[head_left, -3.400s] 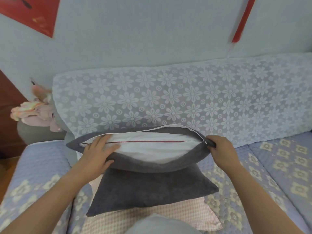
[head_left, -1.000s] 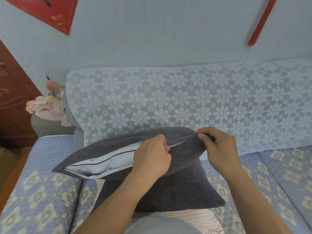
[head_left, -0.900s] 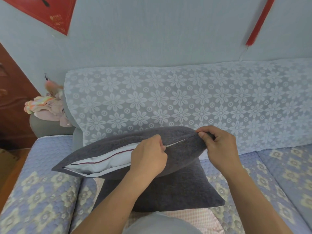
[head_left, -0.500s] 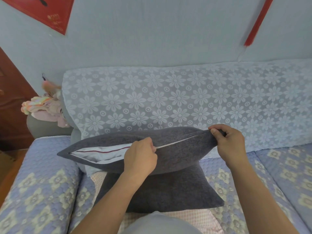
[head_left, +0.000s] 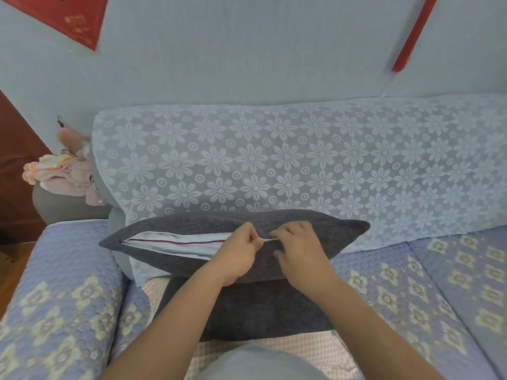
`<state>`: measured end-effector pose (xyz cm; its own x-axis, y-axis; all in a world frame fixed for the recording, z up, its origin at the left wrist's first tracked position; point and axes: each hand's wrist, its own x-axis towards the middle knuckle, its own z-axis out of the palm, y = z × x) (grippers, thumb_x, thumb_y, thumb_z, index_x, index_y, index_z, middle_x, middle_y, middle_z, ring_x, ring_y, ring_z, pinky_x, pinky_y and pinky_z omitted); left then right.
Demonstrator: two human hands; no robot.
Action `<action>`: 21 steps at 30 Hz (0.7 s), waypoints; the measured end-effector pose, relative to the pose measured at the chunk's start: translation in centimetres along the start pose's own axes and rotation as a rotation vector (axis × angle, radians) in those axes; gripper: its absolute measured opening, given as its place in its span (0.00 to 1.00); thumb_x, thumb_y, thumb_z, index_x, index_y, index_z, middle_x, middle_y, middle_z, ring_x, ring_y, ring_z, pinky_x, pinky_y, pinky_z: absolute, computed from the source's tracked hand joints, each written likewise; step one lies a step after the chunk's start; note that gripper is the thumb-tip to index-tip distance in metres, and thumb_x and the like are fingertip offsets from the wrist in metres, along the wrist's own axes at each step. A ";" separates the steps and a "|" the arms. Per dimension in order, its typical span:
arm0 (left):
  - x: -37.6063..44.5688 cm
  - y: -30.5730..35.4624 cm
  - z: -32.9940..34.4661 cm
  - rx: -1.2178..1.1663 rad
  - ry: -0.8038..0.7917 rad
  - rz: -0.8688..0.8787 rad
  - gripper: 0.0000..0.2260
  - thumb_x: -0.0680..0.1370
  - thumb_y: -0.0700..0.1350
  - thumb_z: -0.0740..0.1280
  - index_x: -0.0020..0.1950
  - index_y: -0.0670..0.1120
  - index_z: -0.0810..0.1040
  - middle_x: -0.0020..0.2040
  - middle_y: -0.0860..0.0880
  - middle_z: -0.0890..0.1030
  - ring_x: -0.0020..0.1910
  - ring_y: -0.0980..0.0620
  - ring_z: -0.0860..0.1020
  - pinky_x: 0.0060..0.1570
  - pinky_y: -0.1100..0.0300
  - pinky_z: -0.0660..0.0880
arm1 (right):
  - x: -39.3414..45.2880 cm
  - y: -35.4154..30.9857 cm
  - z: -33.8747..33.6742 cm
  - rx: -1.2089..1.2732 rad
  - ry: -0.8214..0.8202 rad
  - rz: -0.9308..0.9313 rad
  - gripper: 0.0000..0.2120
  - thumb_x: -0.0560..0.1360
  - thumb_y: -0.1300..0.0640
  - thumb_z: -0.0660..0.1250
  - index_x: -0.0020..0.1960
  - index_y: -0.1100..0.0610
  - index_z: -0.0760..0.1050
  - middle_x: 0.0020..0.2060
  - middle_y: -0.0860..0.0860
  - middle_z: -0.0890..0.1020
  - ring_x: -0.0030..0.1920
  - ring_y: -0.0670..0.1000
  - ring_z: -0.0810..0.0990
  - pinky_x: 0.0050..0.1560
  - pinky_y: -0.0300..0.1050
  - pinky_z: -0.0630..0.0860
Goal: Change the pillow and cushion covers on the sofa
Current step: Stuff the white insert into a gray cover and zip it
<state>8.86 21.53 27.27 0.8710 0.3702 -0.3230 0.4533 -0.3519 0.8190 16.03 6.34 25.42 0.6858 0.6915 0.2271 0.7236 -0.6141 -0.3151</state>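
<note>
A: Two grey cushions in view, one stacked on the other. At far left, a heap of pink clothes [head_left: 59,171] sits on the sofa [head_left: 63,283] arm. Then the upper cushion [head_left: 192,223] starts, lying across the seat against the lace-covered backrest [head_left: 274,160], on top of the lower cushion [head_left: 260,311]

B: And its cover?

A: The zip is open along the left stretch, and the white inner pillow [head_left: 175,244] with a red line shows through the gap. The left hand [head_left: 238,256] sits where the gap ends, fingers curled, thumb and forefinger pinching what I judge to be the zip pull, though it is too small to make out

B: The other hand?

A: The right hand [head_left: 299,250], just beside it, rests on the closed part of the seam; fingers bent, pressing the fabric down

B: So which step?

A: Zipping the new cover shut, roughly half done, I'd say. Next the pull must travel leftwards to the far corner, with the fabric held taut and the white lining kept out of the teeth
</note>
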 end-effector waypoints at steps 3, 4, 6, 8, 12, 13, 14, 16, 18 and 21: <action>0.4 -0.6 -0.4 -0.080 -0.056 0.001 0.08 0.83 0.48 0.63 0.44 0.49 0.71 0.35 0.49 0.71 0.34 0.51 0.68 0.39 0.50 0.65 | 0.1 -0.1 2.0 -0.022 0.000 0.016 0.17 0.69 0.59 0.77 0.57 0.56 0.80 0.50 0.51 0.79 0.53 0.57 0.75 0.54 0.53 0.77; 0.4 -0.8 -0.5 -0.106 -0.075 -0.001 0.08 0.83 0.47 0.64 0.44 0.49 0.71 0.34 0.49 0.71 0.34 0.51 0.67 0.39 0.50 0.65 | 0.3 -0.1 2.2 -0.019 0.034 0.008 0.15 0.69 0.59 0.77 0.54 0.55 0.81 0.48 0.50 0.79 0.51 0.56 0.75 0.51 0.53 0.77; 0.1 -0.8 -0.6 -0.110 -0.085 -0.007 0.08 0.83 0.47 0.63 0.45 0.48 0.71 0.35 0.50 0.70 0.33 0.52 0.66 0.38 0.53 0.64 | 0.8 0.0 2.5 -0.010 0.089 -0.035 0.11 0.68 0.58 0.78 0.48 0.54 0.80 0.42 0.48 0.79 0.46 0.54 0.75 0.46 0.52 0.75; -0.2 -0.5 -0.2 -0.028 -0.031 -0.013 0.07 0.84 0.46 0.62 0.47 0.47 0.71 0.38 0.50 0.72 0.35 0.53 0.68 0.37 0.57 0.64 | 1.2 0.4 2.5 -0.009 0.100 -0.083 0.09 0.67 0.57 0.78 0.44 0.52 0.79 0.38 0.46 0.78 0.42 0.52 0.73 0.45 0.49 0.73; -1.0 -0.1 1.3 0.150 0.093 -0.016 0.05 0.84 0.45 0.59 0.48 0.47 0.68 0.45 0.48 0.75 0.42 0.51 0.73 0.39 0.54 0.69 | 1.5 0.9 2.0 -0.009 0.107 -0.104 0.09 0.69 0.57 0.78 0.40 0.51 0.78 0.35 0.44 0.77 0.38 0.50 0.72 0.41 0.46 0.70; -1.1 -0.2 1.3 0.187 0.109 -0.011 0.05 0.84 0.45 0.59 0.49 0.48 0.68 0.46 0.48 0.75 0.44 0.50 0.74 0.41 0.53 0.70 | 1.4 0.8 1.8 -0.008 0.109 -0.109 0.08 0.69 0.57 0.77 0.41 0.51 0.78 0.35 0.45 0.77 0.37 0.50 0.72 0.39 0.47 0.71; -1.2 -0.4 1.1 0.213 0.125 -0.006 0.04 0.84 0.45 0.59 0.50 0.48 0.68 0.46 0.48 0.75 0.45 0.50 0.75 0.42 0.52 0.71 | 1.3 0.7 1.7 -0.011 0.115 -0.119 0.07 0.70 0.57 0.77 0.41 0.52 0.79 0.35 0.45 0.78 0.37 0.50 0.72 0.38 0.47 0.72; -1.2 -0.7 0.6 0.251 0.148 -0.009 0.03 0.84 0.45 0.60 0.51 0.48 0.69 0.46 0.50 0.74 0.46 0.51 0.75 0.43 0.53 0.72 | 1.0 0.4 1.5 -0.016 0.122 -0.124 0.06 0.71 0.58 0.76 0.42 0.52 0.80 0.36 0.46 0.78 0.37 0.51 0.73 0.36 0.47 0.73; -1.4 -1.1 0.0 0.286 0.177 -0.009 0.02 0.84 0.45 0.60 0.51 0.48 0.69 0.45 0.52 0.73 0.45 0.52 0.74 0.42 0.54 0.70 | 0.7 0.4 1.5 -0.017 0.123 -0.103 0.06 0.71 0.58 0.76 0.42 0.52 0.80 0.36 0.45 0.78 0.38 0.50 0.74 0.34 0.44 0.72; -1.7 -2.0 -1.0 0.332 0.222 -0.018 0.04 0.84 0.44 0.59 0.50 0.48 0.68 0.43 0.53 0.72 0.44 0.51 0.74 0.43 0.53 0.69 | 0.4 1.2 1.1 -0.022 0.122 -0.058 0.05 0.73 0.57 0.75 0.42 0.51 0.79 0.38 0.44 0.78 0.40 0.49 0.74 0.34 0.41 0.69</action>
<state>6.26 22.46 26.67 0.8167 0.5427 -0.1961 0.5365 -0.5891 0.6042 17.09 6.34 24.13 0.6462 0.6755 0.3551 0.7629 -0.5834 -0.2786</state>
